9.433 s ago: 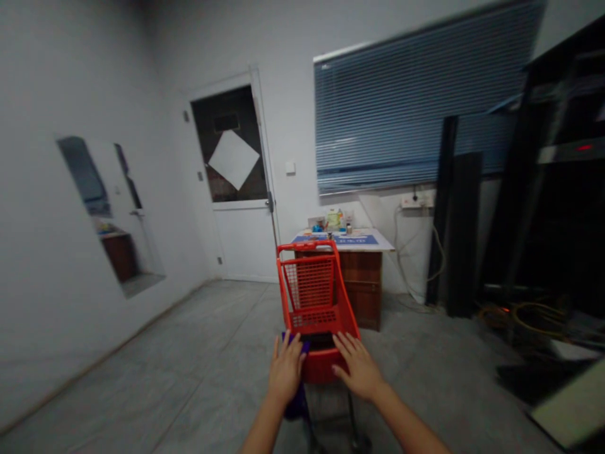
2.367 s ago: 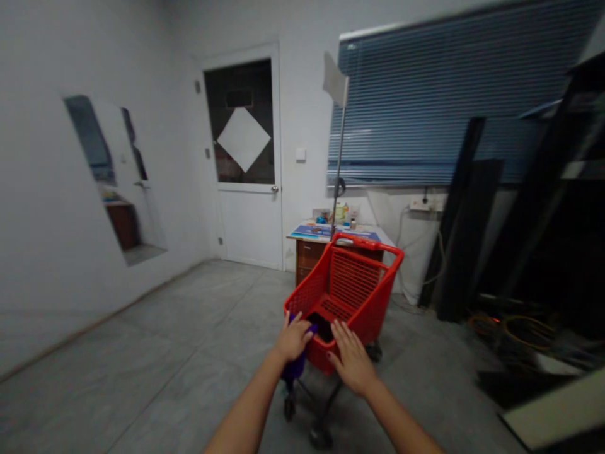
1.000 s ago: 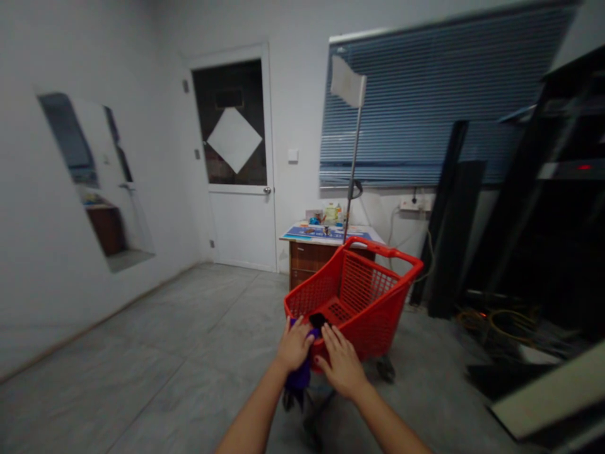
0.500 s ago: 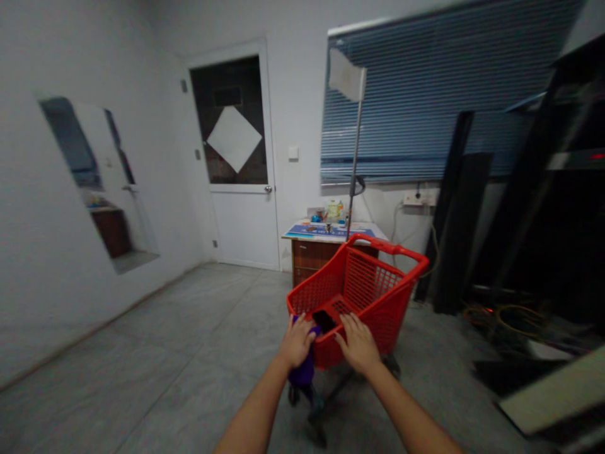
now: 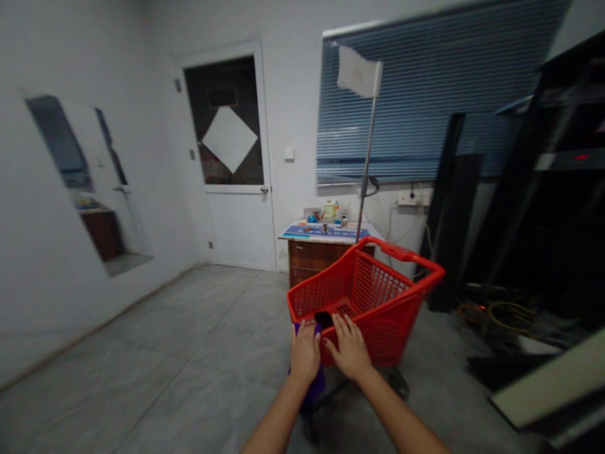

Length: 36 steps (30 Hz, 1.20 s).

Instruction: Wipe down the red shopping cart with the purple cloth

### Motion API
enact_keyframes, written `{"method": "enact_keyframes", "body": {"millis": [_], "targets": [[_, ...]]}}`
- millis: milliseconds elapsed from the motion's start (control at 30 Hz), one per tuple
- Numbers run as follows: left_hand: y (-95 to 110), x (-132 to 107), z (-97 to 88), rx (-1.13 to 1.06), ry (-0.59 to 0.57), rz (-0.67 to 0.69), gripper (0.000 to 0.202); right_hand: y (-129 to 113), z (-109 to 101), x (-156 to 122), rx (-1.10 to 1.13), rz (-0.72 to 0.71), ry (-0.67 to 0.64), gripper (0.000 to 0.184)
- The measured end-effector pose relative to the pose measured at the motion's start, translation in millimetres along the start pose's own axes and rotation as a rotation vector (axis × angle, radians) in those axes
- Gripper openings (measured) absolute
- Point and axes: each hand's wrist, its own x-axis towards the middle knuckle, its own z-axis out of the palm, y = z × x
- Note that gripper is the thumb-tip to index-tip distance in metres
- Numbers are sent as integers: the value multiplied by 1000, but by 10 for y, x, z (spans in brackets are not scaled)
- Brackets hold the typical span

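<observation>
- Red cart (image 5: 385, 343) turns, handle (image 5: 399, 253) from 12 to 2 o'clock.
- Left hand (image 5: 306, 358) covers purple cloth (image 5: 321, 382); grip cannot be told.
- Right hand (image 5: 350, 350), open, touches the cart.

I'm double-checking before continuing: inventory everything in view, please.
Cart: one, red, before hands
Dark item: one, black, inside cart
Cloth: one, purple, at cart's rim
Flag: one, white, on grey pole
Desk: one, brown, beyond cart
Poster: one, blue, on desk
Small items: several, mixed, on desk
Mirror: one, greyish, left wall
Door: one, white, back wall
Paper: one, white, door pane
Switch: one, white, beside door
Blind: one, blue, back wall
Panels: two, black, beside rack
Rack: one, black, far right
Cables: several, yellowish, right floor
Board: one, pale, lower right
Left hand: one, bare, on cloth
Right hand: one, bare, at cart's rim
</observation>
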Motion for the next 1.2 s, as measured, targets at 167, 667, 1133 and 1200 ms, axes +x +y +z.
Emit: {"method": "enact_keyframes", "body": {"millis": [167,667,1133,1200], "targets": [[-149,-48,-114,49,-32,97,41,12,-19,-14,5,-19,-20,73],[-277,69,-130,75,-29,199,46,34,-199,43,-4,-77,-112,71],[-117,155,-12,174,34,272,46,236,-193,5,21,-68,-51,74],[-185,158,-46,194,37,283,42,247,-196,-3,21,-71,-47,73]]}}
